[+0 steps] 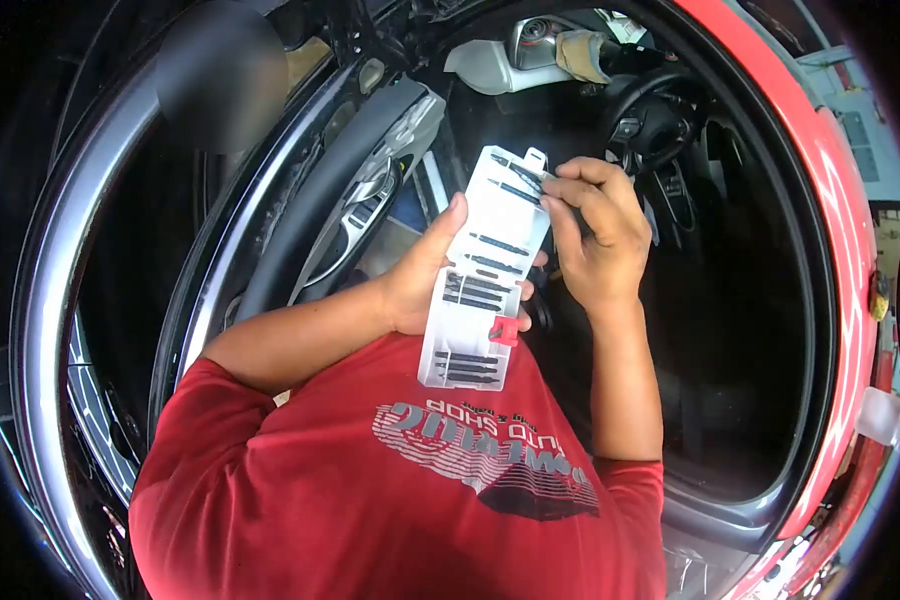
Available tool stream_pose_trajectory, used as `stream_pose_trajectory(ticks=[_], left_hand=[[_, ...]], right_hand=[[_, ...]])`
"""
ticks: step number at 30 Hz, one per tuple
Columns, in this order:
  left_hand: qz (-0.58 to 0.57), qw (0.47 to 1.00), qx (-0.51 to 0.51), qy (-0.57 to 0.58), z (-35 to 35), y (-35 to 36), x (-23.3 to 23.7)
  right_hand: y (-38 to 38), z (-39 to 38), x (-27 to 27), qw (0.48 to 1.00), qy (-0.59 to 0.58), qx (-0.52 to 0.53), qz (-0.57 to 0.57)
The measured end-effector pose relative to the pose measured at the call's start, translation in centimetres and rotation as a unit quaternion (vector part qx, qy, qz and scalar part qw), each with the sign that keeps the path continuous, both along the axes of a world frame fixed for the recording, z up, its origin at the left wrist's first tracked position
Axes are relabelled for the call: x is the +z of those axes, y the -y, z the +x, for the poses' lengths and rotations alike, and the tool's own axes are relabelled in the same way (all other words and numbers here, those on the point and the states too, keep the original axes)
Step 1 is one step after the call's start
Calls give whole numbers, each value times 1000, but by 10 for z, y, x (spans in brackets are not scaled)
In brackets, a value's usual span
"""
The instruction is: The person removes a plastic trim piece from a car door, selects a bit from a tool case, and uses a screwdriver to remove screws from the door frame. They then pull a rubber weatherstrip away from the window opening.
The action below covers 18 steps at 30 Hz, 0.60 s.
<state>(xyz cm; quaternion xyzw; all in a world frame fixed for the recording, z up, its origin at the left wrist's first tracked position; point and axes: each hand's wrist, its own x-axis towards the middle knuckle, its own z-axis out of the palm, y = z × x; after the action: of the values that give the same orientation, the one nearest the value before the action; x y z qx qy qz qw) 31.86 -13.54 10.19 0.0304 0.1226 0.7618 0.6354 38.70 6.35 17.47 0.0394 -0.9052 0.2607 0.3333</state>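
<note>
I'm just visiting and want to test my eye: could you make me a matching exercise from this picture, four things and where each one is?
Things:
1. Left hand
2. Right hand
3. Red piece
4. Steering wheel

Places:
A. Inside the car, beyond the white case
B. At the upper end of the white case, as pictured
C. In the lower part of the white case
D. Around the white case's long sides, holding it

Pairs: 1-D, 2-B, 3-C, 4-A

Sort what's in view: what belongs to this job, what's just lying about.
Job in hand:
White case, held in the left hand
Dark bits inside, right hand at the upper ones
Red clip on the case

Just around:
Tan item, unclear what
Steering wheel
Car door
</note>
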Motion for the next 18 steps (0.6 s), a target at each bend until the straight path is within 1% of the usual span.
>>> stream_pose_trajectory(ticks=[4,9,13,16,18], left_hand=[[4,1000,-3,9,1,0,0],[8,1000,-6,-8,-1,0,-2],[4,1000,-16,-20,-1,0,-1],[5,999,-24,-21,-2,1,-4],[10,999,-27,-22,-1,0,-3]], right_hand=[[0,4,-2,1000,-17,4,-8],[-1,4,2,999,20,10,30],[-2,4,6,999,10,18,37],[2,0,4,999,-6,25,31],[5,-1,6,1000,28,-2,5]])
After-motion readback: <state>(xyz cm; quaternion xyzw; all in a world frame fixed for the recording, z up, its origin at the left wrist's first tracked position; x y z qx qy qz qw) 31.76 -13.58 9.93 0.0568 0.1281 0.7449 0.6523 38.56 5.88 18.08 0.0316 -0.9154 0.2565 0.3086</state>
